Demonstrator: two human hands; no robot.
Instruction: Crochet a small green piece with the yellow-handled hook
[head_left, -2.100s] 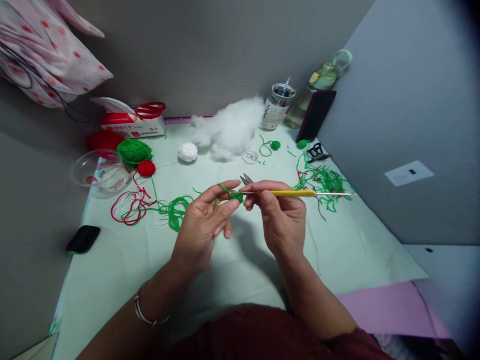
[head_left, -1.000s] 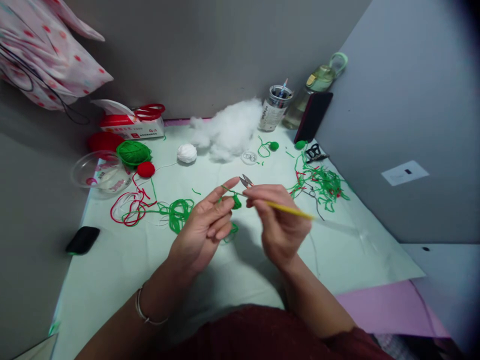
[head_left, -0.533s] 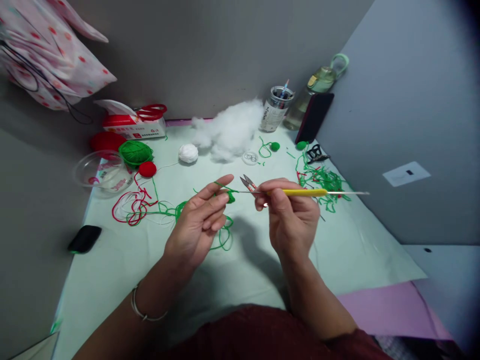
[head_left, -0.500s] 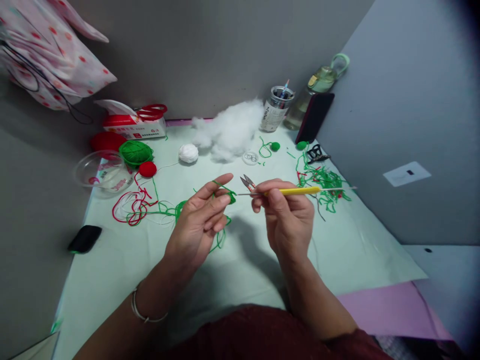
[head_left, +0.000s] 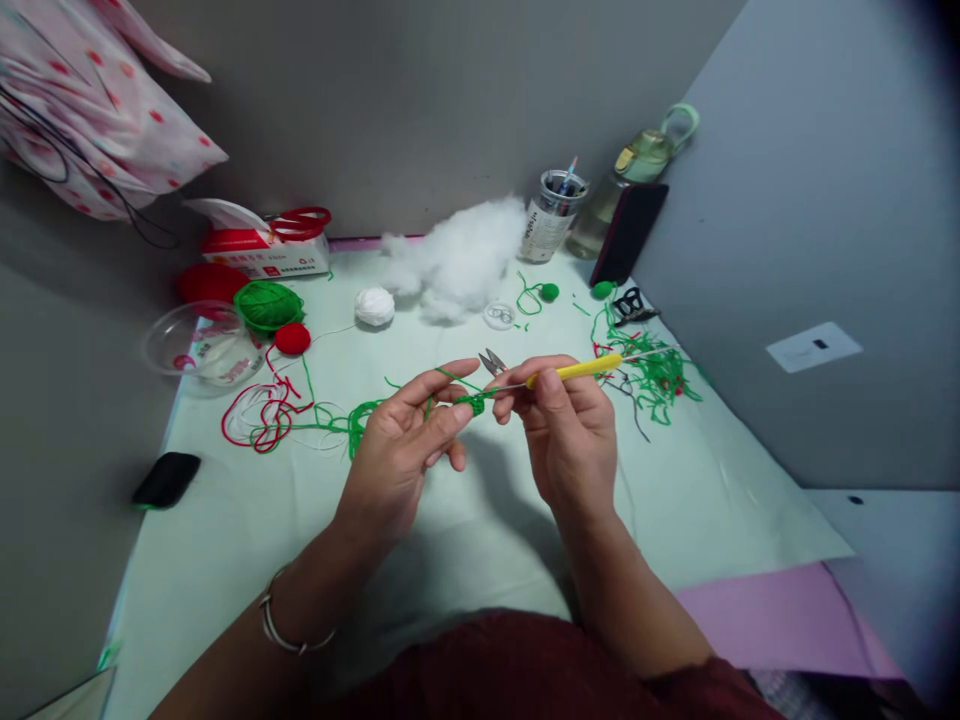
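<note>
I'm pinching the small green piece (head_left: pixel 472 404) in my left hand (head_left: pixel 394 450), on my side of the white fluff (head_left: pixel 465 260). My right hand (head_left: pixel 566 430) is gripping the yellow-handled hook (head_left: pixel 581 370), its shaft meeting green yarn at the piece. Scissors (head_left: pixel 491 361) (partly hidden, blades parted) are showing between the white fluff and my right hand.

Two hands (head_left: pixel 394 450) (head_left: pixel 570 430), one yellow-handled hook (head_left: pixel 592 368), one green crochet piece (head_left: pixel 475 404), one white yarn ball (head_left: pixel 374 307), two small green balls (head_left: pixel 549 292) (head_left: pixel 602 290)

2 grey walls (head_left: pixel 337 110) (head_left: pixel 817 210) flank a pale-covered table (head_left: pixel 712 510), its frame apparently pinkish.
</note>
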